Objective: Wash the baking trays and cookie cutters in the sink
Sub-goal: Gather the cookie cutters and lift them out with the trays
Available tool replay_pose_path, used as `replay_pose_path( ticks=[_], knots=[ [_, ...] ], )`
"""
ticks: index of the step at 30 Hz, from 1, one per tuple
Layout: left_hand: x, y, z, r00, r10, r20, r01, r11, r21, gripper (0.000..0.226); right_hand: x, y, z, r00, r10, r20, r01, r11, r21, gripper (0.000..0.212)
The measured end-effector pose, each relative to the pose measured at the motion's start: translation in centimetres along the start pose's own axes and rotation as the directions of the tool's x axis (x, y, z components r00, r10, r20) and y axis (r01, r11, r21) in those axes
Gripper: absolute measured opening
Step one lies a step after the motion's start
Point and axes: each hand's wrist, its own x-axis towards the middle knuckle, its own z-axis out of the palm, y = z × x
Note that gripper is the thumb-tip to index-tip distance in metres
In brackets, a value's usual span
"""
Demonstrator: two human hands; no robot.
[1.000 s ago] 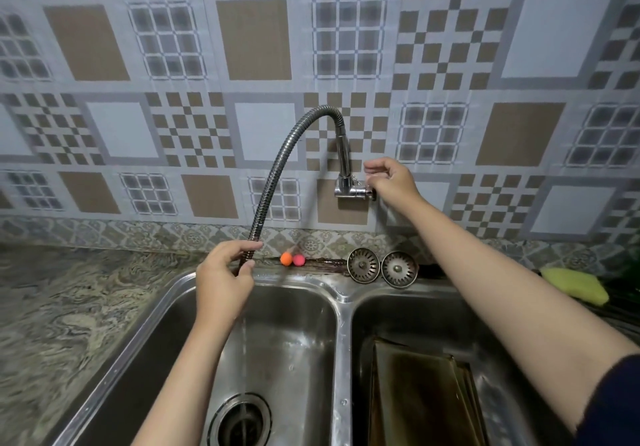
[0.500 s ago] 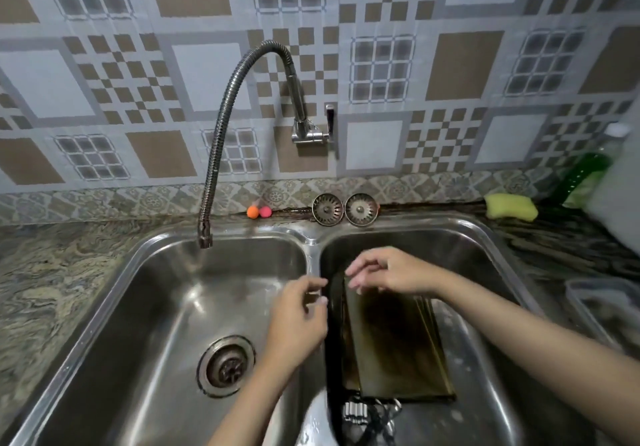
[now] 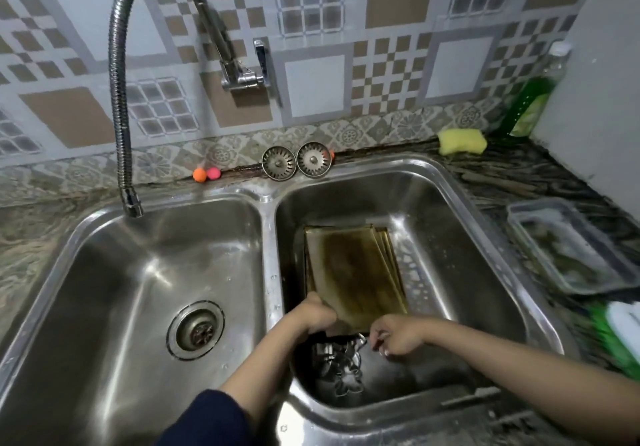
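Observation:
A stack of stained golden baking trays [image 3: 353, 272] lies in the right basin of the steel double sink [image 3: 266, 234]. My left hand [image 3: 317, 316] grips the stack's near left corner. Close by, my right hand [image 3: 394, 336] hovers at the trays' near edge, fingers curled, holding nothing that I can see. Several metal cookie cutters [image 3: 341, 369] sit on the basin floor just below both hands. The flexible faucet hose [image 3: 116, 99] hangs over the left basin, with no water visible.
Two sink strainers [image 3: 294, 161] and two small balls [image 3: 206, 174] rest on the back ledge. A yellow sponge [image 3: 462, 141] and green soap bottle [image 3: 533, 99] stand at the back right. A clear plastic container [image 3: 568, 248] sits on the right counter.
My hands left the faucet and hose and came down into the right basin. The left hand has taken hold of the tray stack's near corner. The camera tilted down.

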Motion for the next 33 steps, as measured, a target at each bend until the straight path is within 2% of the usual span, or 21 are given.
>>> replay_pose_path(
  ticks=[2,5,8,10,12,15,18,20,22,25,28,30,33],
  knots=[
    [1.0,-0.6,0.3,1.0,0.003,-0.023,-0.005,0.994,-0.11,0.058,0.3,0.2,-0.1,0.999,-0.006,-0.034,0.007,0.999,0.046,0.028],
    [1.5,-1.0,0.7,0.995,0.022,-0.096,-0.045,0.967,-0.251,0.042,0.5,0.3,-0.4,0.996,-0.008,-0.086,0.019,0.991,0.132,0.032],
    [1.5,-0.8,0.5,0.993,0.021,-0.12,-0.064,0.929,-0.365,0.034,0.7,-0.2,-0.3,0.997,-0.008,-0.075,0.022,0.98,0.196,0.034],
    [1.8,-1.0,0.4,0.998,0.006,-0.067,-0.027,0.948,-0.316,0.042,0.7,-0.8,0.0,0.998,-0.025,-0.051,0.033,0.985,0.172,0.035],
    [2.0,-1.2,0.4,0.999,-0.046,-0.011,0.042,0.974,-0.221,0.06,0.7,-1.1,0.2,0.999,-0.025,-0.038,0.03,0.989,0.143,0.038],
    [1.3,-0.6,0.2,0.989,-0.114,0.091,0.11,0.993,0.047,0.077,1.0,-0.9,0.5,0.999,-0.032,-0.032,0.037,0.985,0.169,0.037],
    [0.8,0.2,0.1,0.968,-0.126,0.218,0.053,0.948,0.313,0.053,0.9,-0.5,1.2,0.999,-0.034,-0.025,0.04,0.947,0.319,0.039],
    [1.0,0.1,0.5,0.935,-0.153,0.321,-0.015,0.885,0.465,0.046,0.5,-0.4,1.8,0.999,-0.037,-0.022,0.043,0.911,0.41,0.044],
    [1.1,-0.3,0.6,0.93,-0.178,0.321,-0.008,0.866,0.501,0.038,0.4,-0.5,2.3,1.0,-0.022,0.001,0.02,0.899,0.438,0.054],
    [1.3,-0.7,0.7,0.934,-0.194,0.301,0.017,0.864,0.503,0.033,0.5,-0.8,2.9,0.998,0.008,0.065,-0.032,0.921,0.389,0.078],
    [1.3,-0.1,1.2,0.855,-0.27,0.442,-0.041,0.816,0.577,0.036,0.8,-1.4,3.5,0.995,0.032,0.095,-0.064,0.93,0.363,0.096],
    [1.3,0.3,1.4,0.841,-0.322,0.434,-0.006,0.798,0.603,0.038,0.9,-1.7,3.9,0.993,0.034,0.112,-0.075,0.917,0.391,0.099],
    [1.6,-0.1,1.5,0.844,-0.314,0.434,-0.031,0.78,0.625,0.04,1.0,-2.3,4.2,0.99,0.04,0.134,-0.096,0.891,0.443,0.094]
  ],
)
